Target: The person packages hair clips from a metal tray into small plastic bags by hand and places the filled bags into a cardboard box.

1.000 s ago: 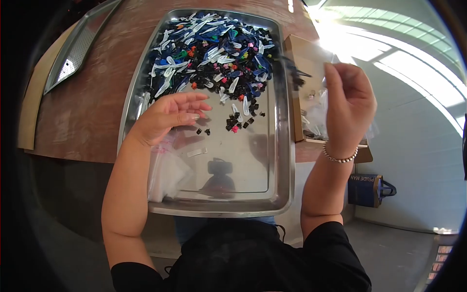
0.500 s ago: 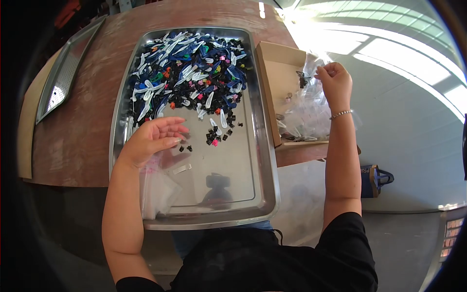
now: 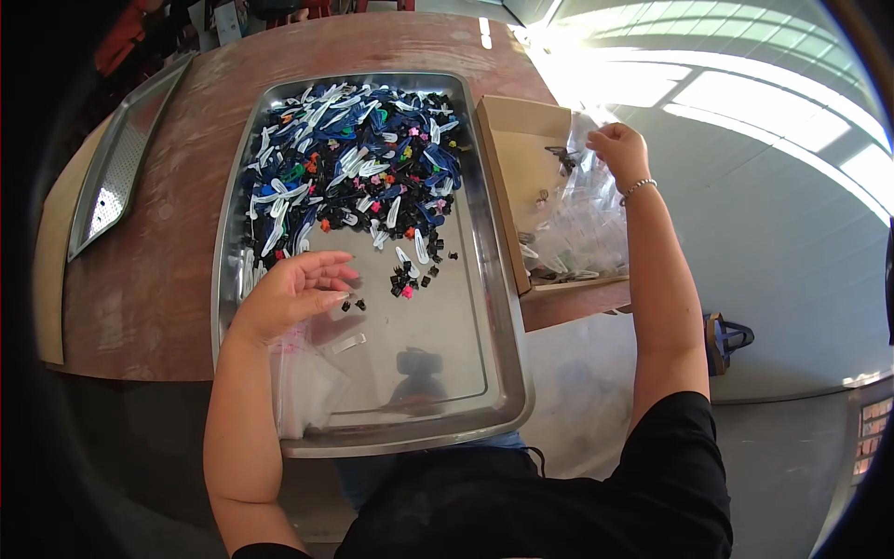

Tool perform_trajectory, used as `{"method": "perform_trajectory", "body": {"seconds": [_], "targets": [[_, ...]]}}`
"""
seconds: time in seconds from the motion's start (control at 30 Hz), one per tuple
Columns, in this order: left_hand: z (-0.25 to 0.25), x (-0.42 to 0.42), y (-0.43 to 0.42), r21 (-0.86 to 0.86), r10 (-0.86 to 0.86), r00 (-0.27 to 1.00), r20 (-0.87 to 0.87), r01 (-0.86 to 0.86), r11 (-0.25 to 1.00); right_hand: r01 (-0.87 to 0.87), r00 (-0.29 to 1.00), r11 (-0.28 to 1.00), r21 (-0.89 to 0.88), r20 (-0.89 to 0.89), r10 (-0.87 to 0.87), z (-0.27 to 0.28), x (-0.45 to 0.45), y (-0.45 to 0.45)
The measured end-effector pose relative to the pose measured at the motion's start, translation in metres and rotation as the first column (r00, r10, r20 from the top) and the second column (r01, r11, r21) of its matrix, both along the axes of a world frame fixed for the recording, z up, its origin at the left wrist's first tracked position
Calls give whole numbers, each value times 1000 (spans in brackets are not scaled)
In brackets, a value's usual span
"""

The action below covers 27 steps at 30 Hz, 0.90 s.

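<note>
My left hand (image 3: 296,293) hovers over the left side of the metal tray (image 3: 510,373), fingers apart and holding nothing. Just below it lies a stack of clear zip bags (image 3: 305,391). Two small black claw clips (image 3: 354,305) and a pale snap clip (image 3: 349,343) rest near its fingertips. At the right, my right hand (image 3: 619,151) pinches the upper edge of a clear plastic bag (image 3: 589,163) over the cardboard box (image 3: 510,186). Dark clips (image 3: 562,156) show beside that bag. Mixed hair clips (image 3: 358,168) in white, blue, black and bright colours fill the tray's far half.
More filled clear bags (image 3: 577,238) lie in the box. Another metal tray (image 3: 130,158) sits at the left of the wooden table (image 3: 140,307). A dark bag (image 3: 726,343) stands on the floor to the right.
The view has shifted slightly, so the tray and box sit lower in it. My right hand has risen a little relative to the box, still pinching. My left hand stays put above the tray.
</note>
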<state>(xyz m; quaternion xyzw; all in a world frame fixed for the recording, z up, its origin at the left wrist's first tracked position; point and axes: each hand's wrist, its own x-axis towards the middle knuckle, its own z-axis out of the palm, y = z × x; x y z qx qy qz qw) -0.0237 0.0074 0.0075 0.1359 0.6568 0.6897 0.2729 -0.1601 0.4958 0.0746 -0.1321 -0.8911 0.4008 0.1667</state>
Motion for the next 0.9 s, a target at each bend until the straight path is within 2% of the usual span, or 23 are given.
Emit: {"method": "perform_trajectory", "body": {"seconds": [0.03,0.1,0.27,0.33,0.4,0.43,0.47,0.5,0.57,0.63,0.73,0.8,0.87,0.9], "targets": [[-1,0,-1,-2,-4,1000,-1,4,1000,2,1000,1000,-2,1,-2,-6,-4,6],[-1,1,-1,-21,-7,1000,-15,7,1000,63,989,902,427,96,-115,-15,-9,12],[-3,0,-1,-42,9,1000,-27,-10,999,108,994,851,514,-48,-98,-11,0,6],[-4,0,-2,-53,66,997,-34,-68,996,121,992,827,549,-79,-93,4,5,-8],[-5,-1,-4,-58,136,990,-29,-137,989,128,952,724,677,-290,103,17,13,-29],[-5,-2,-6,-60,198,980,-30,-200,978,73,945,768,636,-290,150,28,23,-51],[-5,-3,-8,-86,246,967,-69,-251,964,3,937,807,590,-284,204,41,37,-80],[-7,-7,-14,-119,242,963,-115,-255,960,-113,895,816,567,-298,331,49,51,-106],[-3,-6,-16,-42,400,911,-99,-405,913,-358,777,773,524,-292,558,60,81,-159],[-7,-13,-26,-37,468,878,-104,-474,880,-587,628,626,513,-200,752,56,111,-205],[3,-10,-31,40,578,811,-95,-577,816,-850,316,263,457,43,948,32,132,-258],[3,-11,-35,64,612,788,-71,-609,791,-929,156,71,364,209,965,2,133,-285],[3,-12,-38,29,608,788,-91,-608,793,-939,52,-57,339,304,951,-23,135,-309],[3,-13,-38,42,602,793,-88,-601,798,-939,45,-65,339,305,951,-32,138,-320]]}}
